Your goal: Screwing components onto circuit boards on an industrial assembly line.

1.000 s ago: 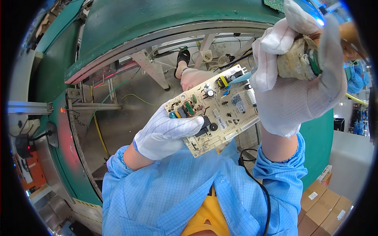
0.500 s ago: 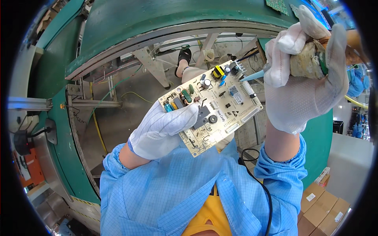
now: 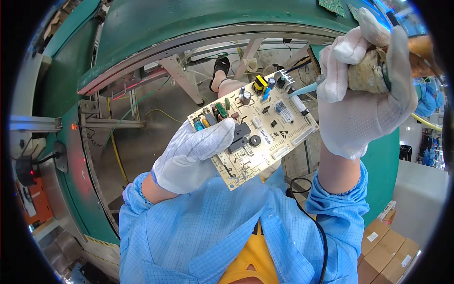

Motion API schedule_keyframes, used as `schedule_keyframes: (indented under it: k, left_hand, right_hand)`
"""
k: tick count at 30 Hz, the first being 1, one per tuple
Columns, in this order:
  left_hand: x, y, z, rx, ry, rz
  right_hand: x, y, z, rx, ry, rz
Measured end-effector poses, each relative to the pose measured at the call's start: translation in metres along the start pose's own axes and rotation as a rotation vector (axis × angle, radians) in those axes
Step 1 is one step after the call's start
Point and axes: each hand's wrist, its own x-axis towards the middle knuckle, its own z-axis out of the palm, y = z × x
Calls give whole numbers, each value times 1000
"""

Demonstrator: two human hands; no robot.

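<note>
A cream-coloured circuit board (image 3: 265,146) is tilted in front of my body. My left hand (image 3: 191,154), in a white glove, grips its left edge, thumb on top beside a black relay and the fingers hidden underneath. White-gloved too, my right hand (image 3: 362,94) is wrapped round a glue dispenser (image 3: 369,73) with a worn, wrapped body. Its pale blue tapered nozzle (image 3: 305,90) points left, the tip at the board's upper right edge by a black capacitor and a finned metal heat sink (image 3: 284,78). Whether the tip touches the board, I cannot tell.
A green-topped bench (image 3: 213,19) with a metal rail runs across the far side. Small green circuit boards (image 3: 332,6) lie on it at the far right. Cardboard boxes (image 3: 388,248) stand at the lower right. A black cable (image 3: 314,222) hangs down my front.
The circuit board has turned and shifted slightly in my left hand's grip. My right hand and the nozzle have hardly moved. A red glow now shows on the bench frame at the left.
</note>
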Motion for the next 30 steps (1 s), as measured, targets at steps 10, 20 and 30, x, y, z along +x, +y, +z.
schedule_keyframes:
  k: [10, 20, 30]
  left_hand:
    - [6, -2, -5, -18, -223, 124]
    - [4, 6, -7, -70, -47, 89]
    - [4, 0, -18, -87, -18, 86]
  right_hand:
    - [-2, -2, 1, 7, -16, 8]
    - [-4, -1, -9, 289, -118, 188]
    - [-3, 1, -19, 362, -149, 231]
